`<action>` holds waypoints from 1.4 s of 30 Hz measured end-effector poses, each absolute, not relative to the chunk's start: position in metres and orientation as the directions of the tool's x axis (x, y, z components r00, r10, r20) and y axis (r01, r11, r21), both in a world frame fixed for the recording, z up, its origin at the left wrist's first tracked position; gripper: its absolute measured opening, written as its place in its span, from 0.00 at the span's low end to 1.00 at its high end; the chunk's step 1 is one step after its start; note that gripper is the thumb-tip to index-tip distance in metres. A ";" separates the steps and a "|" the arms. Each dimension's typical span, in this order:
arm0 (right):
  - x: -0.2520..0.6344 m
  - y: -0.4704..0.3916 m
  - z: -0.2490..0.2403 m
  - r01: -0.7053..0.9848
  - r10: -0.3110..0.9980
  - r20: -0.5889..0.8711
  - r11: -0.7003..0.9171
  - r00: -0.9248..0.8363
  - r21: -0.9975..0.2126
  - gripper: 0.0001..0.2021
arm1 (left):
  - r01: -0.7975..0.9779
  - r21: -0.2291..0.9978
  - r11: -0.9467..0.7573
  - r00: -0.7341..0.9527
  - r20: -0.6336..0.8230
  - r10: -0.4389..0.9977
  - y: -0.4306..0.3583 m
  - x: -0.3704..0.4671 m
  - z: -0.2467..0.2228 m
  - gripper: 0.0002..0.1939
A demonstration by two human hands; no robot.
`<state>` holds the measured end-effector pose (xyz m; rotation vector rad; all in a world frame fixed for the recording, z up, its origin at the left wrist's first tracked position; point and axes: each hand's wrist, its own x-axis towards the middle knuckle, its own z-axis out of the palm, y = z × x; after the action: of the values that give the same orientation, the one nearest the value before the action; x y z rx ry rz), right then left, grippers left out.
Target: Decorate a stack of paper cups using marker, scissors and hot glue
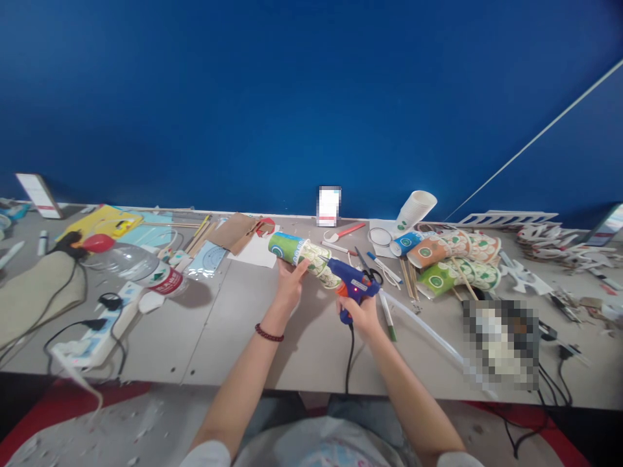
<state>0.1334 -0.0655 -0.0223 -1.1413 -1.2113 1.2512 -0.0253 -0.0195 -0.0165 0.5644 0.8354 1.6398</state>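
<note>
Near the middle of the table, my left hand (291, 283) is wrapped round a row of joined paper cups (311, 257), green and blue at the left end and leaf-patterned towards the right. My right hand (361, 311) grips a dark blue glue gun (357, 283) with an orange part. The gun points left, and its nozzle is at the side of the patterned cups; whether it touches them I cannot tell. A black cord hangs down from its handle. The cups lie tilted in the air above the table, and my left palm is partly hidden.
A bottle (163, 277) and a power strip (104, 331) lie at left. Behind are brown card (237, 232), a propped phone (329, 206) and scissors (368, 269). More joined cups (455, 250), a white cup stack (415, 211) and a clear glue stick (423, 327) are at right.
</note>
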 end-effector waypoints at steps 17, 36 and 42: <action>0.137 -0.063 -0.002 -0.396 0.984 -0.091 -0.146 -0.155 -0.906 0.09 | -0.702 0.699 0.133 -0.078 -0.261 0.962 -0.008 -0.035 -0.029 0.27; 0.160 -0.130 -0.055 0.009 0.857 -0.509 -0.510 -0.079 -0.860 0.09 | -0.846 0.527 0.081 -0.100 -0.306 0.947 0.007 -0.057 -0.032 0.27; 0.155 -0.129 -0.062 0.295 0.883 -0.459 -0.413 -0.104 -0.862 0.10 | -0.875 0.467 0.132 -0.040 -0.340 0.940 0.006 -0.057 -0.029 0.25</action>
<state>0.1552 -0.1293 -0.0615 -1.6748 -1.2924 1.5460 -0.0572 0.0061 -0.0288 0.1223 0.6658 1.4680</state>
